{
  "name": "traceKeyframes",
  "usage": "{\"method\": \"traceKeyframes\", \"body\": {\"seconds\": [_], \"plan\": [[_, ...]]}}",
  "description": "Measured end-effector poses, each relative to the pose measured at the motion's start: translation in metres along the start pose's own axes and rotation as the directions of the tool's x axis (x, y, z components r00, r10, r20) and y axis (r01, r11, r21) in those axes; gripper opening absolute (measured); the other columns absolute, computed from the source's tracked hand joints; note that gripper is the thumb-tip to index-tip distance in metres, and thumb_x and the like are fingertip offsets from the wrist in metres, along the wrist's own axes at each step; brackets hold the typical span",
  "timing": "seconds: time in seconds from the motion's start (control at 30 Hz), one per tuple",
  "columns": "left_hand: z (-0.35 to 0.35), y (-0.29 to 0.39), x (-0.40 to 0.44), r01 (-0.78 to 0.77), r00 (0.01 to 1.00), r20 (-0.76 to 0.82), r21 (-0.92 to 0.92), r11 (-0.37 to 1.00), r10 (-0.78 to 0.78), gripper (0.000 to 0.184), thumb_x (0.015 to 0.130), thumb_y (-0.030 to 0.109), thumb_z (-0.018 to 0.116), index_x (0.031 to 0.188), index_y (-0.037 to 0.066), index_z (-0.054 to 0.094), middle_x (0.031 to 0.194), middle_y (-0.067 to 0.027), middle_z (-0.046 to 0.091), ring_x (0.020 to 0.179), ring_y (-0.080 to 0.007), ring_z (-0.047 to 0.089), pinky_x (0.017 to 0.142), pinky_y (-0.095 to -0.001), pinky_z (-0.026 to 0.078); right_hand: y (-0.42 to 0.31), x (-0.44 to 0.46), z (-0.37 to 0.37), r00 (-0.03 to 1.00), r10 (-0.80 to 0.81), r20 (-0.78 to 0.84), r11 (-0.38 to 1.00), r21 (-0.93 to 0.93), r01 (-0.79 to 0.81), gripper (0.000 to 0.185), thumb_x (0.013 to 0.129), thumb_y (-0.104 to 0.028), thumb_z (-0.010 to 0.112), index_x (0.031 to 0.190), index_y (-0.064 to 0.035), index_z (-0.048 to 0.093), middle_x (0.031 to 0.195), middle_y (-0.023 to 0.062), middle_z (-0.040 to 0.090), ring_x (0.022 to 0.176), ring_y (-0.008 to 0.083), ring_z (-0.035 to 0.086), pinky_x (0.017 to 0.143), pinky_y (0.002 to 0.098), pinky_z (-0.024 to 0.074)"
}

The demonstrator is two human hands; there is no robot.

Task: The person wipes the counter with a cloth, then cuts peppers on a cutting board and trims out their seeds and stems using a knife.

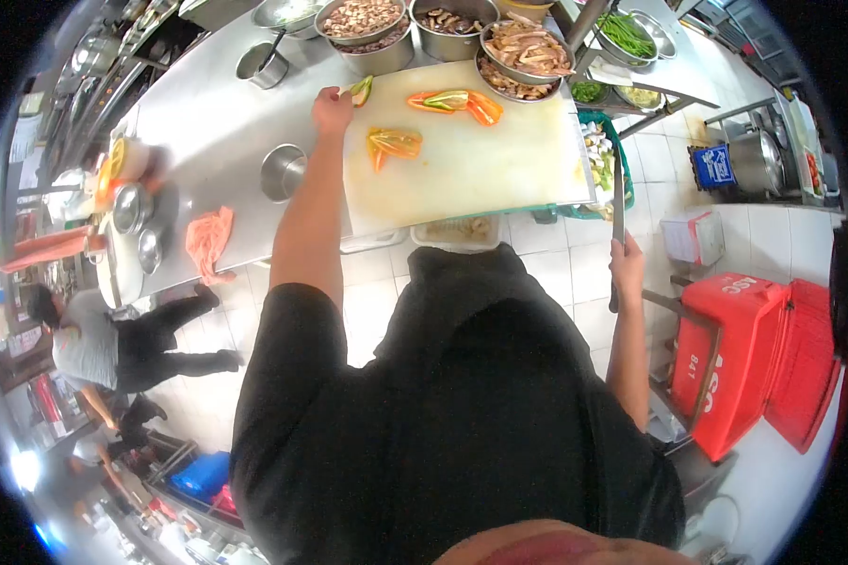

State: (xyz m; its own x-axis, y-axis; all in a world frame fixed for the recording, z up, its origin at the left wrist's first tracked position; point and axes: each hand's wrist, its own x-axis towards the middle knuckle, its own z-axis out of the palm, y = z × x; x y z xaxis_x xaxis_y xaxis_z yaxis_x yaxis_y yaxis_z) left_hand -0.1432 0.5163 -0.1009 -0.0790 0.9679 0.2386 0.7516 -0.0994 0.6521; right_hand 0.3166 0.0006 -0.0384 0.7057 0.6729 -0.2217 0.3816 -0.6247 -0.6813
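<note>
My left hand [332, 111] reaches to the far left edge of the white cutting board [499, 179], its fingers closed on the end of a green pepper piece [362, 89]. Low on the right, away from the board, my right hand [627, 264] grips a knife [618, 202] by its dark handle, the long blade pointing forward. Orange and green pepper pieces [452, 101] lie along the back of the board. Another cut orange-yellow pepper [393, 144] sits nearer, just right of my left forearm.
Bowls of sliced food [526, 49] crowd the board's back edge. A steel pot [283, 173] and an orange cloth [209, 243] lie to the left. A green basket of scraps [628, 188] stands at right, near a red box [730, 339]. Another person [89, 339] is at far left.
</note>
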Motion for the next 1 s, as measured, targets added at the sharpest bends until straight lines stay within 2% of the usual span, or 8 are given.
{"method": "traceKeyframes", "body": {"seconds": [0.03, 0.13, 0.23, 0.4, 0.57, 0.77, 0.87, 1.0], "plan": [[0.002, -0.002, 0.006, -0.008, 0.999, 0.050, 0.010, 1.000, 0.007, 0.039, 0.081, 0.027, 0.075, 0.112, 0.005, 0.074, 0.097, -0.0152, 0.077, 0.092, -0.0297, 0.075, 0.085, -0.0413, 0.058, -0.008, -0.009, -0.008, 1.000, -0.006, -0.017, 1.000, 0.010, 0.006, 0.039, 0.099, -0.016, 0.060, 0.134, 0.0008, 0.064, 0.099, 0.0181, 0.075, 0.091, 0.0266, 0.072, 0.083, 0.0390, 0.0546], [0.006, 0.005, 0.022, -0.002, 0.989, 0.148, 0.033, 0.999, -0.003, 0.040, 0.077, 0.026, 0.077, 0.112, 0.006, 0.075, 0.097, -0.0151, 0.078, 0.092, -0.0294, 0.075, 0.084, -0.0408, 0.058, -0.028, -0.034, -0.018, 0.985, 0.156, 0.068, 0.980, 0.114, -0.163, 0.038, 0.100, -0.017, 0.060, 0.135, -0.0011, 0.064, 0.087, 0.0078, 0.071, 0.075, 0.0170, 0.066, 0.070, 0.0333, 0.0536], [0.003, 0.015, 0.021, 0.024, 0.975, 0.221, 0.001, 1.000, -0.024, 0.044, 0.073, 0.025, 0.081, 0.111, 0.005, 0.076, 0.097, -0.0145, 0.078, 0.091, -0.0289, 0.075, 0.082, -0.0401, 0.059, -0.036, -0.062, -0.009, 0.991, 0.104, 0.080, 0.976, 0.182, -0.117, 0.039, 0.100, -0.018, 0.061, 0.135, -0.0019, 0.064, 0.082, 0.0016, 0.065, 0.068, 0.0089, 0.058, 0.062, 0.0277, 0.0491], [0.002, 0.019, 0.014, 0.040, 0.974, 0.225, -0.021, 0.999, -0.034, 0.047, 0.069, 0.026, 0.086, 0.110, 0.004, 0.077, 0.096, -0.0152, 0.079, 0.089, -0.0270, 0.076, 0.079, -0.0382, 0.059, -0.039, -0.086, 0.007, 0.984, -0.070, 0.163, 0.991, 0.125, 0.050, 0.037, 0.097, -0.006, 0.063, 0.134, -0.0009, 0.064, 0.092, 0.0093, 0.073, 0.084, 0.0118, 0.063, 0.076, 0.0294, 0.0527], [-0.018, 0.044, -0.007, 0.253, 0.953, 0.215, -0.179, 0.951, -0.213, 0.043, 0.077, 0.019, 0.081, 0.116, 0.002, 0.074, 0.091, -0.0140, 0.077, 0.079, -0.0225, 0.074, 0.072, -0.0356, 0.058, -0.030, -0.081, 0.021, 0.946, -0.244, 0.215, 0.957, 0.213, 0.198, 0.039, 0.095, -0.005, 0.062, 0.133, -0.0018, 0.064, 0.091, 0.0136, 0.075, 0.080, 0.0164, 0.068, 0.073, 0.0339, 0.0537], [-0.041, 0.116, -0.112, 0.214, 0.927, 0.374, -0.466, 0.859, -0.028, 0.054, 0.085, -0.003, 0.066, 0.139, 0.004, 0.061, 0.094, -0.0094, 0.070, 0.078, -0.0156, 0.067, 0.069, -0.0299, 0.055, -0.064, -0.063, 0.005, 0.895, -0.148, 0.422, 0.985, -0.022, 0.173, 0.047, 0.094, -0.011, 0.059, 0.140, -0.0066, 0.059, 0.090, 0.0260, 0.070, 0.080, 0.0363, 0.072, 0.076, 0.0426, 0.0549], [-0.030, 0.142, -0.162, 0.231, 0.903, 0.424, -0.360, 0.904, -0.062, 0.058, 0.084, -0.001, 0.066, 0.141, 0.007, 0.060, 0.096, -0.0114, 0.070, 0.083, -0.0180, 0.068, 0.073, -0.0321, 0.055, -0.098, -0.058, 0.012, 0.877, -0.213, 0.431, 0.976, 0.046, 0.215, 0.051, 0.095, -0.015, 0.055, 0.146, -0.0102, 0.053, 0.095, 0.0300, 0.069, 0.088, 0.0463, 0.069, 0.081, 0.0489, 0.0541], [-0.005, 0.140, -0.199, -0.001, 0.901, 0.420, -0.256, 0.967, 0.112, 0.061, 0.083, 0.003, 0.065, 0.143, 0.010, 0.059, 0.098, -0.0178, 0.069, 0.085, -0.0291, 0.070, 0.079, -0.0399, 0.056, -0.103, -0.032, 0.023, 0.895, -0.243, 0.375, 0.962, -0.027, 0.273, 0.055, 0.097, -0.015, 0.055, 0.151, -0.0140, 0.049, 0.100, 0.0307, 0.069, 0.093, 0.0447, 0.070, 0.085, 0.0497, 0.0535]]}}
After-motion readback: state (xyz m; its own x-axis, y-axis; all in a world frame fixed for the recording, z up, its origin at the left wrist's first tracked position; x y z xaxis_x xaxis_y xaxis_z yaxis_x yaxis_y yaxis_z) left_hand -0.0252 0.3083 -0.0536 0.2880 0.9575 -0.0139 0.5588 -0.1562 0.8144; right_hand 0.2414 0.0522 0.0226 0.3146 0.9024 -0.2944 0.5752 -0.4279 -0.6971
